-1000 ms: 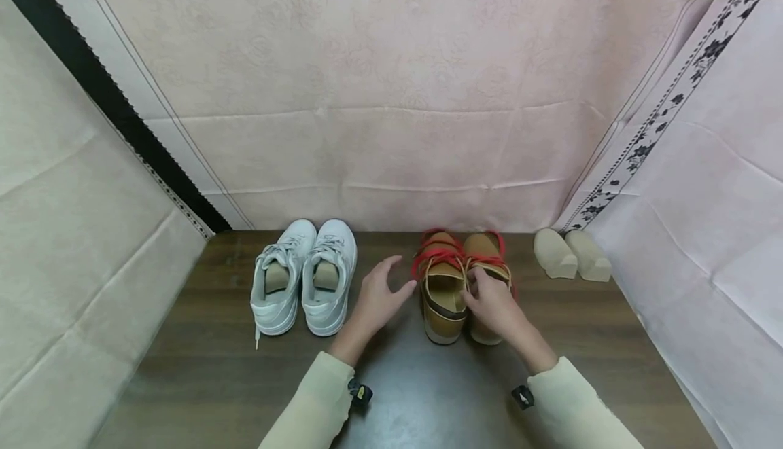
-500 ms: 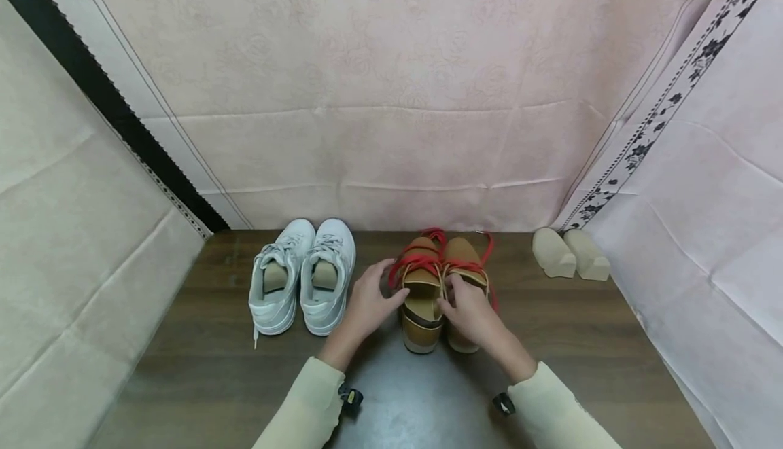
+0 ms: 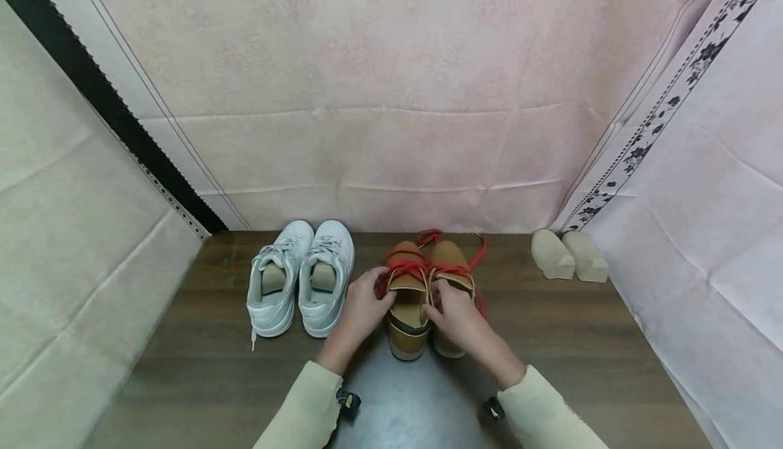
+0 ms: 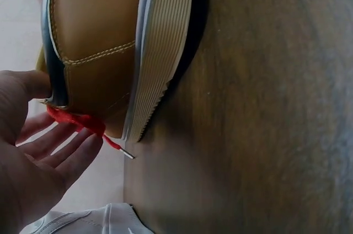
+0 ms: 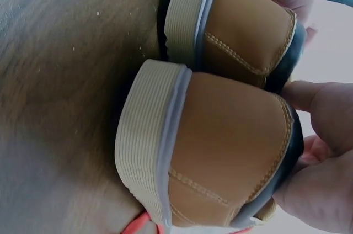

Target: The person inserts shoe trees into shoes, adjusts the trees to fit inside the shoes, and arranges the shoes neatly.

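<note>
A pair of brown shoes with red laces sits mid-floor, toes toward the cloth backdrop. My left hand (image 3: pixel 361 310) is at the outer side of the left brown shoe (image 3: pixel 408 342); in the left wrist view its thumb touches the dark collar and its loosely extended fingers lie by the red lace (image 4: pixel 83 122). My right hand (image 3: pixel 461 316) pinches the neighbouring inner sides of both shoes, thumb at the left shoe's opening and fingers inside the right brown shoe (image 5: pixel 220 145). The left shoe's inside shows a bare insole; the right's opening is mostly hidden by my hand.
White sneakers (image 3: pixel 327 320) stand close to the left of my left hand, each with a beige insert (image 3: pixel 323 276) inside. Two more beige inserts (image 3: pixel 553 257) lie at the far right by the cloth side wall (image 3: pixel 703 245). A cloth backdrop (image 3: pixel 391 150) closes off the rear.
The brown shoes have slid left and slightly toward me, with my right hand moving along with them. My left hand, apart from the shoes earlier, now touches the left one.
</note>
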A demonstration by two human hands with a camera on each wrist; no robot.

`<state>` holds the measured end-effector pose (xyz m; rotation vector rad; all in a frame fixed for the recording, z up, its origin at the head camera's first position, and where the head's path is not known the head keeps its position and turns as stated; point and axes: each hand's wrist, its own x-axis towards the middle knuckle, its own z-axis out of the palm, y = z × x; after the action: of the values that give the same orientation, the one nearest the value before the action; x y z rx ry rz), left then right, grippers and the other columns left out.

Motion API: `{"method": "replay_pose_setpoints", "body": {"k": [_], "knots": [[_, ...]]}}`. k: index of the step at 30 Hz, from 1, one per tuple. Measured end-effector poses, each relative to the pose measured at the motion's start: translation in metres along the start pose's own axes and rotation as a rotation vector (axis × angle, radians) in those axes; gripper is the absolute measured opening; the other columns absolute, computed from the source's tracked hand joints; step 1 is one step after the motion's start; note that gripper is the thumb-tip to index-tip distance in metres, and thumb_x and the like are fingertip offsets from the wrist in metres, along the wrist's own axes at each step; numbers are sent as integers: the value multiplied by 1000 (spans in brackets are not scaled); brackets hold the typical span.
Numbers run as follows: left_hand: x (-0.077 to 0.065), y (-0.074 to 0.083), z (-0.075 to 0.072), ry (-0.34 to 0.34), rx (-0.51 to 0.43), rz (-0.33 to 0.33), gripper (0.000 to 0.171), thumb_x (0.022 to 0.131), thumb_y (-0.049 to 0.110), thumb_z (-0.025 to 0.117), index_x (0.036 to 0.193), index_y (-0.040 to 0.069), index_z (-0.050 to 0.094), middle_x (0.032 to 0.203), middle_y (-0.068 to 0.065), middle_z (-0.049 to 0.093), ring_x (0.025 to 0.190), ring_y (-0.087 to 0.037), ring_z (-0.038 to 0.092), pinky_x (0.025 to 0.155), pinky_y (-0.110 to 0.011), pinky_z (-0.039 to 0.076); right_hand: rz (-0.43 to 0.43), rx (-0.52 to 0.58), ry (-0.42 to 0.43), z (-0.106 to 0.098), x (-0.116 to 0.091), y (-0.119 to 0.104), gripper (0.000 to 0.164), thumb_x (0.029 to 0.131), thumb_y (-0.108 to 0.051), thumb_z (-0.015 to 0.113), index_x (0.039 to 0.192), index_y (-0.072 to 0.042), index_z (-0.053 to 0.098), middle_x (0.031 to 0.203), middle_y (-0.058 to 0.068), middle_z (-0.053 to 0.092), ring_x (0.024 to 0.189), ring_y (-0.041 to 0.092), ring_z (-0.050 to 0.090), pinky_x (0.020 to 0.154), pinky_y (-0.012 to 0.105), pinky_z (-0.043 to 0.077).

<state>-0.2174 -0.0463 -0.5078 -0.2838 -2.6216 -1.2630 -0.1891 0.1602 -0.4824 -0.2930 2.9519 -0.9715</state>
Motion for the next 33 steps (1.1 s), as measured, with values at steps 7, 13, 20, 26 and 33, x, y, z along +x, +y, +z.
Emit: {"method": "replay_pose_setpoints", "body": {"k": [7,13,20,26,33], "knots": [[-1,1,5,108,58,56,31,86,5,75,117,7,77,107,-11,77,98,-26,74,83,-41,60,-4,33,-42,-19,-5,4,34,97,-20,74,125,-3,64,100,5,74,90,16,72,75,35,61],[-3,3,5,204,67,73,32,86,-3,69,115,5,79,107,-12,79,100,-27,76,80,-42,62,-51,25,10,-52,-8,13,32,99,-18,70,126,-2,65,105,7,74,89,17,70,77,37,60],[-5,1,3,252,63,66,32,86,-4,68,114,4,79,106,-13,79,100,-28,76,80,-44,62,-59,-26,124,-86,-4,49,28,99,-16,67,123,-1,65,104,10,74,93,24,70,85,46,58],[-4,-2,1,268,55,50,31,85,-4,68,113,4,79,105,-14,78,99,-28,76,80,-44,61,-40,-66,232,-114,2,101,31,99,-16,66,123,4,62,113,23,72,101,39,70,90,56,55],[-3,-4,-3,274,48,43,26,87,-3,69,110,3,80,102,-14,79,96,-28,76,79,-44,62,92,-123,314,-133,8,169,51,100,-22,65,137,10,50,133,37,54,123,52,50,99,67,42]]}}
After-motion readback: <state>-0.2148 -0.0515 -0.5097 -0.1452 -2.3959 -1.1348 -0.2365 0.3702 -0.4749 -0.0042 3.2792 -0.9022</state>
